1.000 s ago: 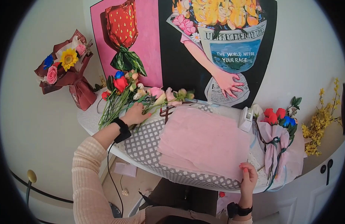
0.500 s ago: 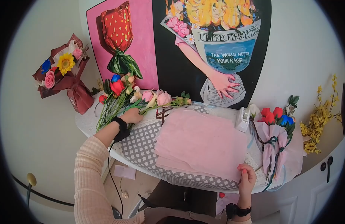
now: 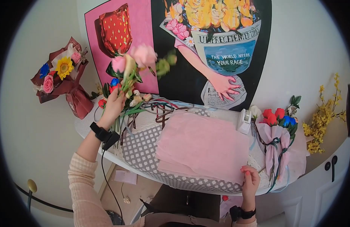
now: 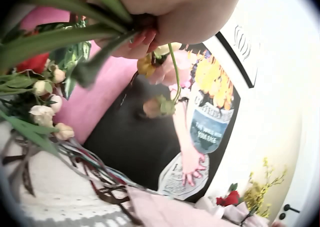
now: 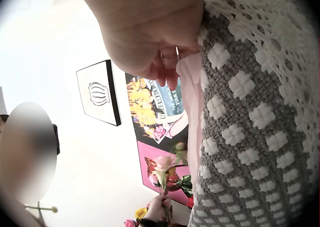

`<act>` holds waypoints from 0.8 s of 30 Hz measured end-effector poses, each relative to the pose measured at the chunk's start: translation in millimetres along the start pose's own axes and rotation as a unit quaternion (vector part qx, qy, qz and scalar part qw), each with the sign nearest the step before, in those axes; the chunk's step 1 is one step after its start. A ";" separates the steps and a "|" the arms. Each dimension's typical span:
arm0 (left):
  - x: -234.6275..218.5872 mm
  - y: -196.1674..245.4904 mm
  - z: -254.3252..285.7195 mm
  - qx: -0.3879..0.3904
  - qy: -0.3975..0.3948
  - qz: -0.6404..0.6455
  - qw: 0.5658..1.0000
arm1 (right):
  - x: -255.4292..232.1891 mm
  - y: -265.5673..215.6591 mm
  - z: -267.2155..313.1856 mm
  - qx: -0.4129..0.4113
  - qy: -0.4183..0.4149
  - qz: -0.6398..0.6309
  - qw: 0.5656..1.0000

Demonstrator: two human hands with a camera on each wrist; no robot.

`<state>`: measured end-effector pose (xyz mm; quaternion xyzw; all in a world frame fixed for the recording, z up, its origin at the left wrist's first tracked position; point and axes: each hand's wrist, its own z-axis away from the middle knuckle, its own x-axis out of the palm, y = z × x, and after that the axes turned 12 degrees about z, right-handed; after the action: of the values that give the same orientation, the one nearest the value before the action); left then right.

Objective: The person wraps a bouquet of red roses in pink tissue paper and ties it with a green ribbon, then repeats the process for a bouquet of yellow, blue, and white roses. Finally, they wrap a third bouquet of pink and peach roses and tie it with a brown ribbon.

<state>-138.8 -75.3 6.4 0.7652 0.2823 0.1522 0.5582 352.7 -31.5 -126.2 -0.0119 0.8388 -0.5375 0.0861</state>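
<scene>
My left hand grips a small bunch of flowers by the green stems, raised above the back left of the table. Its heads are a large pink rose, a smaller pink bloom, a cream bloom and greenish buds, blurred in the head view. Behind and below that hand lie more flowers, with red and pale blooms. Loosely bent, the fingers of my right hand rest at the near right corner of the stacked pink paper sheets.
Ribbons lie behind the paper. A white tape dispenser stands at its far right, beside pink-wrapped bouquets. A maroon-wrapped bouquet stands back left, and yellow sprigs are at the right. A patterned grey cloth covers the table front.
My left hand has risen from the flowers on the table, lifting the pink and cream bunch up and left. Ribbons show where it lay. My right hand has stayed at the paper corner.
</scene>
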 end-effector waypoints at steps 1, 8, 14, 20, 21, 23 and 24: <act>5.1 14.1 7.1 0.014 -0.005 0.085 0.996 | -2.2 -4.6 -1.6 -0.003 0.002 0.000 1.000; 71.1 69.2 58.0 0.041 -0.104 0.320 0.941 | -3.5 -120.1 -51.0 -0.228 -0.061 0.078 0.969; 144.7 81.1 77.5 -0.044 -0.228 0.479 0.847 | 67.1 -152.5 -136.6 -0.215 -0.206 0.051 0.953; 156.7 67.6 83.9 -0.098 -0.290 0.496 0.813 | 103.4 -150.2 -163.6 -0.219 -0.112 0.043 0.968; 154.5 66.1 85.5 -0.107 -0.288 0.490 0.816 | 105.6 -146.7 -169.9 -0.223 -0.111 0.044 0.968; 150.2 62.8 89.4 -0.110 -0.294 0.481 0.819 | 109.2 -139.5 -182.0 -0.242 -0.004 0.108 0.964; 148.0 60.9 91.7 -0.116 -0.298 0.471 0.822 | 110.9 -141.4 -185.0 -0.241 -0.006 0.109 0.964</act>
<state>44.9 -69.9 21.2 0.7423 -0.3129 0.1930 0.5602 204.1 62.8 62.3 0.0558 0.9392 -0.3070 0.1434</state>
